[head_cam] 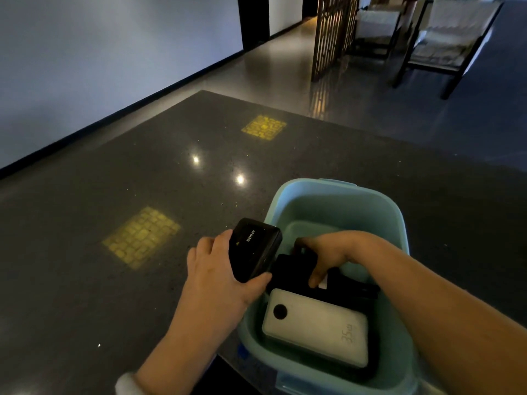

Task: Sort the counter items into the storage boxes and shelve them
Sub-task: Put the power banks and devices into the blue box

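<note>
Right, the left hand (212, 276) is gripping a black Anker power bank (253, 249), fingers (209, 243) wrapped around its far side and the thumb clamped under its near end, and it is holding the thing tilted just over the left rim of the light blue storage box (339, 203). The right hand (328, 253) is reaching down inside the box, fingers curled onto a black item (293, 266) lying on the bottom (too dark to tell what it is exactly), with the thumb pressing near a small white patch on it. Lying in the near half of the box is a white power bank (316, 327), flat on its back, showing a round dark spot at one end and a "35" marking at the other; it is resting partly on top of more dark gear beneath it. The box itself is sitting at the near right corner of the dark speckled table (114, 195), which is catching two ceiling-light glints and two yellow patterned patches of light. Beyond the table edge a wooden lattice screen (333, 35) and a dark-framed chair (447, 41) are standing on the shiny floor.
</note>
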Available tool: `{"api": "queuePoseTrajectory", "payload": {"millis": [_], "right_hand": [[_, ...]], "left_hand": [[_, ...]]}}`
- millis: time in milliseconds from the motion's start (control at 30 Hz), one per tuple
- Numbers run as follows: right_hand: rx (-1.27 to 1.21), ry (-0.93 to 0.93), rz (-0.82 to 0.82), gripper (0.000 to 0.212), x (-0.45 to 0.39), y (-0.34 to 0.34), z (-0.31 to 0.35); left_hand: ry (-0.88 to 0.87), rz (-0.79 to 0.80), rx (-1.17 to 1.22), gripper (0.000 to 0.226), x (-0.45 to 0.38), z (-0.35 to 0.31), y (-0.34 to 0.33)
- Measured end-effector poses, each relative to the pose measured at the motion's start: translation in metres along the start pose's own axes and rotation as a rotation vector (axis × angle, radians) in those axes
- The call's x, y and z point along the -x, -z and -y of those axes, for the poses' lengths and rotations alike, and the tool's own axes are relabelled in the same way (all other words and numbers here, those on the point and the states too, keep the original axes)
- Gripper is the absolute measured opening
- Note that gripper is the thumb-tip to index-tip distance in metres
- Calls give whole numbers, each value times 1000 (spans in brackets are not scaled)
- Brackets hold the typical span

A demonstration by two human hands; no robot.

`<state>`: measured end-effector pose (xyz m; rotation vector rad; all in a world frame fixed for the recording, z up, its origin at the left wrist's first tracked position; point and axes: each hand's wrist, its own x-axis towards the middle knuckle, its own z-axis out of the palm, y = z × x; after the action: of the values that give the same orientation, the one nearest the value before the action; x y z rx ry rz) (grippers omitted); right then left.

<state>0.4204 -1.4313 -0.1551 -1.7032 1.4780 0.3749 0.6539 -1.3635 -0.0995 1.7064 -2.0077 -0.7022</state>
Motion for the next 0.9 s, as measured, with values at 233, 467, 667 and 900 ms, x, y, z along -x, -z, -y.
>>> {"api": "queuePoseTrajectory", "payload": {"millis": [233, 467, 667, 900], "right_hand": [[-59, -28, -92, 73, 22, 7, 7], [-918, 418, -83, 32, 70, 1, 46], [-1287, 462, -156, 33, 81, -8, 43], [-1224, 449, -96, 36, 92, 4, 24]], "left_hand": [[53, 22, 63, 79, 0, 0, 3], [3, -98, 122, 76, -8, -20, 1], [58, 88, 368, 66, -21, -32, 5], [297, 433, 960, 22, -28, -33, 11]]}}
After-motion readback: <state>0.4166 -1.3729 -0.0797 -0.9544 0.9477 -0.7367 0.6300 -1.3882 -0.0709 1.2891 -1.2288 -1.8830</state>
